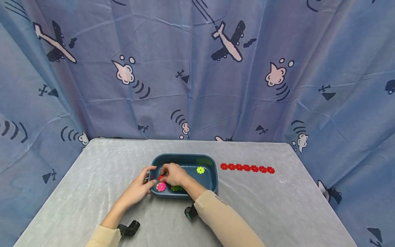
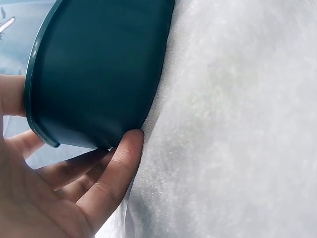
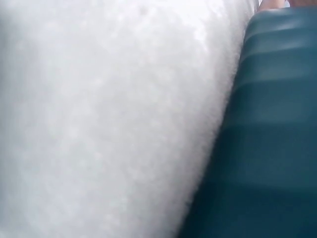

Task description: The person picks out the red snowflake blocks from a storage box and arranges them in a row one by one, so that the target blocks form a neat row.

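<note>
A dark teal tray (image 1: 185,156) stands on the table with small flower-shaped plastic discs in it. My left hand (image 1: 139,188) holds its left end; in the left wrist view the fingers (image 2: 106,186) lie against the outer wall and touch its lower edge. Reaching inside, my right hand (image 1: 176,174) pinches a red disc (image 1: 161,178) near the left end, its fingertips partly covering it. Just in front lies a pink disc (image 1: 161,187) with yellowish edges. Green discs (image 1: 176,188) are partly hidden beneath the right wrist. A yellow-green disc (image 1: 200,170) lies toward the right.
Right of the tray, several red discs (image 1: 247,167) form a nearly straight row, edge to edge. A pale cloth covers the table (image 1: 296,212). Behind it hangs a blue curtain (image 1: 185,85) with airplane prints. The right wrist view shows only cloth, the tray's outer wall and a bit of skin.
</note>
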Motion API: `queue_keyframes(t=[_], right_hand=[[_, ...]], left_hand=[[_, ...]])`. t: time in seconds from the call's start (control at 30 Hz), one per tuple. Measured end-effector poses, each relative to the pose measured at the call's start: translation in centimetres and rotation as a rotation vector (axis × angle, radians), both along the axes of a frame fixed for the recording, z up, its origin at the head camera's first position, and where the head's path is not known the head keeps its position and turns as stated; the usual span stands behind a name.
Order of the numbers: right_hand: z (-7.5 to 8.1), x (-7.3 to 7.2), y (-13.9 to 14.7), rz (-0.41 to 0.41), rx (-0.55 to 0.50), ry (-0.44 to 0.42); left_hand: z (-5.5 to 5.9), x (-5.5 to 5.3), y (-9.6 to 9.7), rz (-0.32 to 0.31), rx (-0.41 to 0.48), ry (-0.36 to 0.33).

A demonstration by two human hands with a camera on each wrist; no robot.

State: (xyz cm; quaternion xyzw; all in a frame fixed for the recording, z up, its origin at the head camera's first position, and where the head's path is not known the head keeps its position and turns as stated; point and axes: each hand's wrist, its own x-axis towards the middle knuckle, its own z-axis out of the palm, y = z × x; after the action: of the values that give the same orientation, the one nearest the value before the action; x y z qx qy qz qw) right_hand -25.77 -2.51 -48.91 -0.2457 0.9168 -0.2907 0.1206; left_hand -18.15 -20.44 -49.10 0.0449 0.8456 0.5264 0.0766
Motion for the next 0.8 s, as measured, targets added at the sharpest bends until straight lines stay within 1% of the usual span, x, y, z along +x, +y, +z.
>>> queue_keyframes(t=[0.4, 0.8], right_hand=[[-0.05, -0.05, 0.01, 0.001, -0.008, -0.015], [0.21, -0.06, 0.15, -0.038, -0.007, -0.057]], left_hand=[[-0.15, -0.01, -0.06, 0.004, -0.001, -0.004], [-0.19, -0.02, -0.06, 0.002, -0.005, 0.007]])
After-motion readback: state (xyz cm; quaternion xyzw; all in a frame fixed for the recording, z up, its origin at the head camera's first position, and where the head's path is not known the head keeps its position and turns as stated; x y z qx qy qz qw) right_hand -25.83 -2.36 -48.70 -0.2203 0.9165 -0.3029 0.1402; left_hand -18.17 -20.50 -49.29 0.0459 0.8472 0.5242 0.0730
